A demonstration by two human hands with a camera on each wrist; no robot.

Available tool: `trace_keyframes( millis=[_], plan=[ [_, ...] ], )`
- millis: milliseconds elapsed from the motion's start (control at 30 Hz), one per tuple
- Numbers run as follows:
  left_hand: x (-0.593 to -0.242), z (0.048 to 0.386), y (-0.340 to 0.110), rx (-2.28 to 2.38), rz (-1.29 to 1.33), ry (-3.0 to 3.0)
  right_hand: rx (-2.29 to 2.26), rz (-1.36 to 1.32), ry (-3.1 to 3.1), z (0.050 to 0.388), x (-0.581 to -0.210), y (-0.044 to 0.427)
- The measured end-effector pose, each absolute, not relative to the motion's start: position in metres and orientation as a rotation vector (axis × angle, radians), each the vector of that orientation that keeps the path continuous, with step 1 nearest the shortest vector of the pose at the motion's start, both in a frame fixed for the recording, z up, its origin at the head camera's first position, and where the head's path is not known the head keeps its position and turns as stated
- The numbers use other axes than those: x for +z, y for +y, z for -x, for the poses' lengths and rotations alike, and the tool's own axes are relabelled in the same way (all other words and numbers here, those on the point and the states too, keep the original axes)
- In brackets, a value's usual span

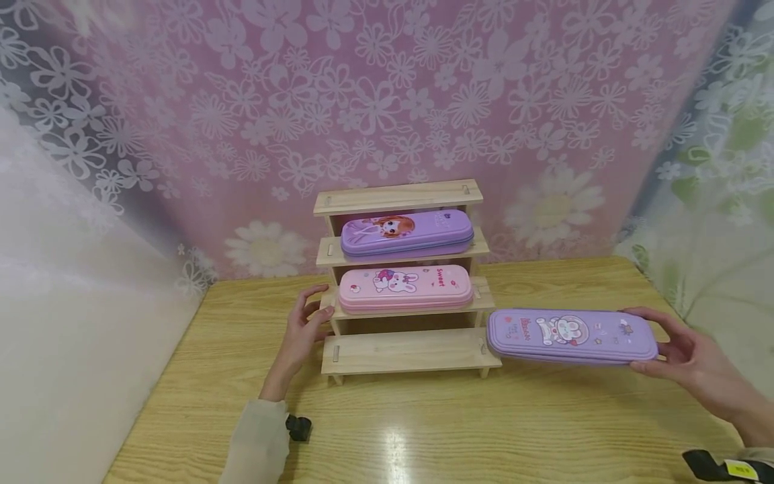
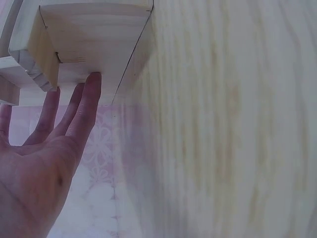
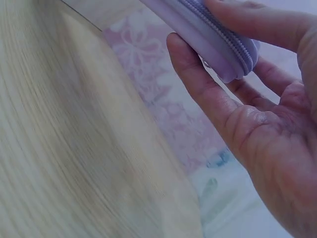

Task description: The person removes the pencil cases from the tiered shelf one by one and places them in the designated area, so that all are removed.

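Note:
A small stepped wooden rack (image 1: 411,351) stands on the table. My left hand (image 1: 307,324) is at its left side, fingers touching the end of a middle step. In the left wrist view, that hand's fingers (image 2: 83,110) extend fairly straight against the wood. My right hand (image 1: 695,359) grips the right end of a light purple pencil case (image 1: 577,336) with a bunny picture, thumb on one side and fingers on the other. The case's left end is beside the rack's lowest step. The right wrist view shows the case's zipper (image 3: 218,29) between thumb and fingers.
A purple pencil case with a girl picture (image 1: 423,232) lies on an upper step, and a pink pencil case (image 1: 387,289) on the step below. The wood-grain table (image 1: 387,423) meets a pink floral curtain (image 1: 387,121) behind the rack.

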State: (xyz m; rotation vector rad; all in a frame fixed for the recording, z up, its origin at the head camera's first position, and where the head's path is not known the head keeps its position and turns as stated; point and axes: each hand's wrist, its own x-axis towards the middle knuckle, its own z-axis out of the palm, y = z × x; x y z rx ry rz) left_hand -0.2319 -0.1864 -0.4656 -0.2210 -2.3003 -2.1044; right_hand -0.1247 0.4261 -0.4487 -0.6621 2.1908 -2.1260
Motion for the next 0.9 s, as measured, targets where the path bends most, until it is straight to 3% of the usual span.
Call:
trace_keyframes(
  millis=[267,467,900],
  plan=[
    [-0.466,0.233,-0.186,-2.101,0.211,-2.296,-2.408,0.389,2.262,0.119,-0.45,0.43],
    [-0.466,0.233,-0.186,-2.102,0.221,-2.288,-2.232,0.069,2.542,0.128,-0.445,0.409],
    [-0.467,0.232,-0.186,-2.127,0.232,-2.271,-1.751,0.02,3.058,0.16,-0.458,0.357]
  ],
)
